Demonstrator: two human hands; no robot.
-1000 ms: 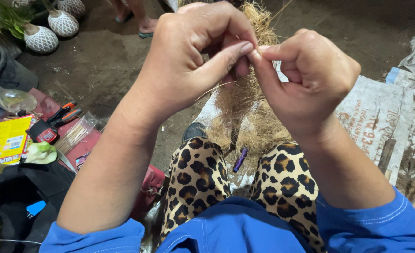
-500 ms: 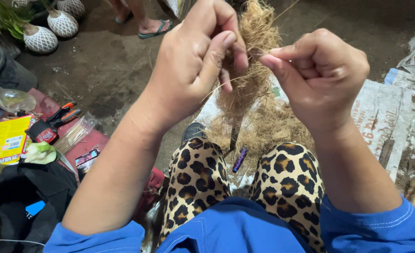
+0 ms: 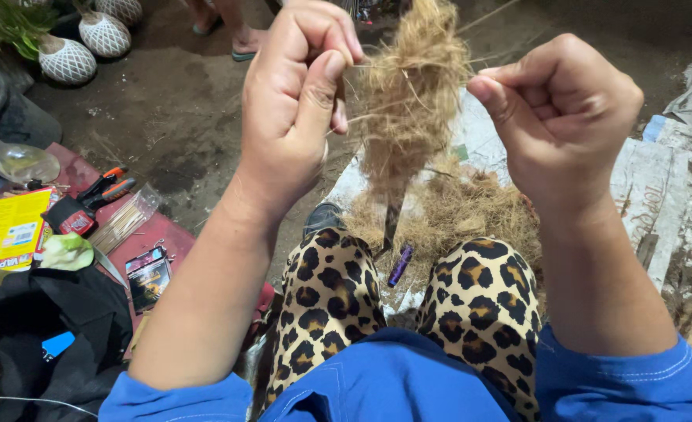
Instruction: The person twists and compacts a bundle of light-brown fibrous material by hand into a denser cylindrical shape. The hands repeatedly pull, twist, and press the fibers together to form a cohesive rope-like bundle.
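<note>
currently we list: coconut fibre tuft (image 3: 408, 101), long axis vertical, hanging between our hands; left hand (image 3: 295, 109) fingers closed, pinching its left edge; right hand (image 3: 568, 117) fisted, pinching thin strands, slightly farther off.

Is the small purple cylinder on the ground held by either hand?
No: the small purple cylinder lies between the knees, while both hands are raised at the tan fibre bundle.
</note>
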